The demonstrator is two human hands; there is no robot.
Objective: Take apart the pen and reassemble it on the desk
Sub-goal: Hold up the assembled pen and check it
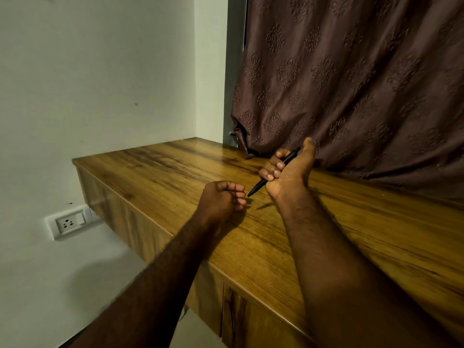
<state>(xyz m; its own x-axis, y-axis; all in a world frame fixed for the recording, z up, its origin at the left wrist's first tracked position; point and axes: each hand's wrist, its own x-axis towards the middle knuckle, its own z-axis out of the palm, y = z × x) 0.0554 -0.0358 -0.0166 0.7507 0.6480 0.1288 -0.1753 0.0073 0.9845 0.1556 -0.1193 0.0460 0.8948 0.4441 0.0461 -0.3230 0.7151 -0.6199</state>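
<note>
The pen (273, 172), slim and black, sits right of the frame's centre, held above the tabletop (175, 177) and slanting from its upper end near the thumb down to its tip at lower left. It looks whole, so the taking apart seems not yet begun. The right hand (286, 169) is wrapped around the middle of the barrel, palm up, its fingers (272, 172) curled closed over it. The left hand (223, 199) hovers just left of the tip, not touching it, loosely curled with thumb and fingertips close together; nothing shows in it.

I judge the pen light, stiff and smooth, likely to slip or roll if set down loose. A firm hold on the barrel suits it, with the free hand pinching the tapered front section to twist it off. Any small inner parts could be easily lost. A brown patterned curtain (351, 84) hangs behind, touching the tabletop's far edge.
</note>
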